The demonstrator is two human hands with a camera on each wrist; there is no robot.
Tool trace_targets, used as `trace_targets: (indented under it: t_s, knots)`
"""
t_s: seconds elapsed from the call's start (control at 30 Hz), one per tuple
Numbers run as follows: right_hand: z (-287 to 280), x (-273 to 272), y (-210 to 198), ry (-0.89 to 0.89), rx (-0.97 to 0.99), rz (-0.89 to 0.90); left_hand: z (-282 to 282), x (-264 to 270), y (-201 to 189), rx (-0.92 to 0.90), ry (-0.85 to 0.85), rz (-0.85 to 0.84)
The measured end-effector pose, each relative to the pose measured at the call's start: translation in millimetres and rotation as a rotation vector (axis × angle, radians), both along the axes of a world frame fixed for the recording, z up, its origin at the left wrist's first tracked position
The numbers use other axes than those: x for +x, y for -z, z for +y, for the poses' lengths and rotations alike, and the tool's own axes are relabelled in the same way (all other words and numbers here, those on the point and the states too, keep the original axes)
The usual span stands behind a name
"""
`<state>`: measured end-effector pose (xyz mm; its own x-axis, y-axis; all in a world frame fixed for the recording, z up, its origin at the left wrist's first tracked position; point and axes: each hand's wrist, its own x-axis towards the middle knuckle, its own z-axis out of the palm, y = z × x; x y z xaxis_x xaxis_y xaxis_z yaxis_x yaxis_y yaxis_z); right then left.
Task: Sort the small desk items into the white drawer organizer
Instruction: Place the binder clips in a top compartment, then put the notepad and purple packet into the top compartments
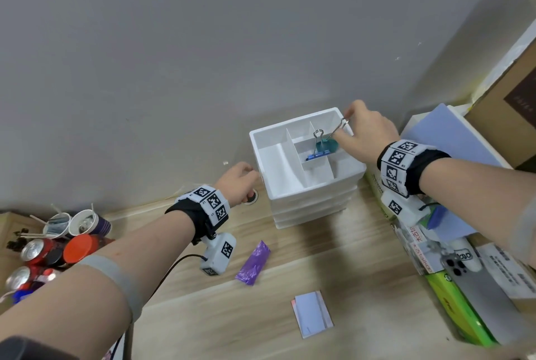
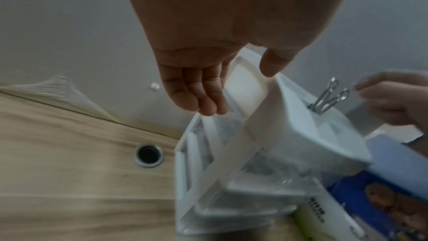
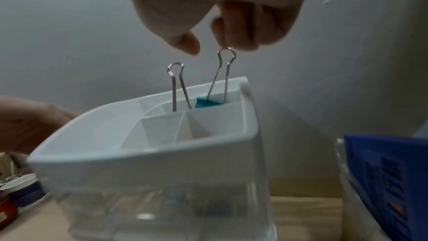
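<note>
The white drawer organizer stands on the wooden desk against the wall, its top tray split into compartments. A teal binder clip sits tilted in the back right compartment. A blue binder clip lies in the compartment beside it, wire handles upright. My right hand hovers over the teal clip. Its forefinger tip touches the clip's wire loop while the thumb stands apart. My left hand rests straight fingers against the organizer's left side.
A purple bag roll and a small notepad lie on the desk in front. Cups and cans crowd the left edge. Boxes, a phone and packets pile up on the right. A cable hole sits left of the organizer.
</note>
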<state>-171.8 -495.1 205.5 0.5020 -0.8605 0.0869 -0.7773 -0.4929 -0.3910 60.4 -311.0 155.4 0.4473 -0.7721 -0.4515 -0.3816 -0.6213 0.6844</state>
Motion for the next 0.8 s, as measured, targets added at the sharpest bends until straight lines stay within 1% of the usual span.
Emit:
trace_targets:
  t_s: [0.07,0.13,0.2,0.23,0.27,0.33,0.4,0.47,0.57,0.67,0.8]
  knots:
    - [13,-8,8,-0.035,-0.065,-0.093,18,5,13,0.101,0.032,-0.072]
    - [30,-12,19,-0.106,-0.068,-0.146,35,8,30,0.234,0.106,-0.154]
    - [53,-12,33,-0.205,-0.021,-0.149,52,11,51,0.339,0.15,-0.219]
    - [67,-12,44,-0.276,0.021,-0.12,60,11,62,0.38,0.17,-0.244]
    - [83,-11,58,-0.363,0.075,-0.063,67,10,75,0.409,0.191,-0.263]
    - [120,-13,94,-0.528,0.251,0.134,79,4,99,0.44,0.242,-0.266]
    - [154,-19,138,-0.617,0.448,0.365,88,-5,119,0.446,0.282,-0.264]
    - [182,-30,179,-0.672,0.556,0.525,95,-15,137,0.454,0.302,-0.256]
    - [209,-43,212,-0.691,0.544,0.603,102,-25,154,0.449,0.368,-0.27]
    - [223,-44,223,-0.709,0.479,0.643,107,-30,162,0.426,0.399,-0.231]
    - [225,-40,228,-0.759,0.427,0.709,104,-30,161,0.453,0.442,-0.201]
